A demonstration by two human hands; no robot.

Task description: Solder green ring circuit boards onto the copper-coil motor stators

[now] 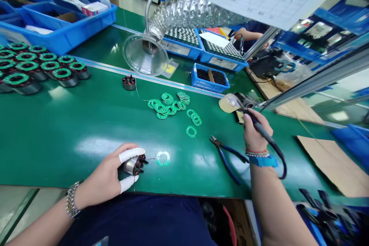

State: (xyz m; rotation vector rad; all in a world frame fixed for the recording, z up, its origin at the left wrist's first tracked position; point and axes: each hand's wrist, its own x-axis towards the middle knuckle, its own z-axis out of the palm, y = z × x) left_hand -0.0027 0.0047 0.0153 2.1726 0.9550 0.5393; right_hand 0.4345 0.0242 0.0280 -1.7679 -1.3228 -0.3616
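Note:
My left hand (115,171), with white covers on thumb and forefinger, grips a motor stator (133,165) lying on its side near the bench's front edge. Its black prongs point right, toward a single green ring-shaped circuit board (163,158). In my right hand (257,128) is a soldering iron (250,116), its cable hanging down past the wrist. The iron's tip end is at the soldering stand, beside a roll of pale tape (229,103). Blue-handled cutters (226,157) lie opened on the green bench between my hands.
Loose ring boards (167,107) are scattered mid-bench. Another stator (128,82) stands behind them, near a clear fume hood (145,54). Stators with green rings (27,65) fill the left. A small blue bin (210,78) holds black parts. A co-worker's arm (250,35) shows behind.

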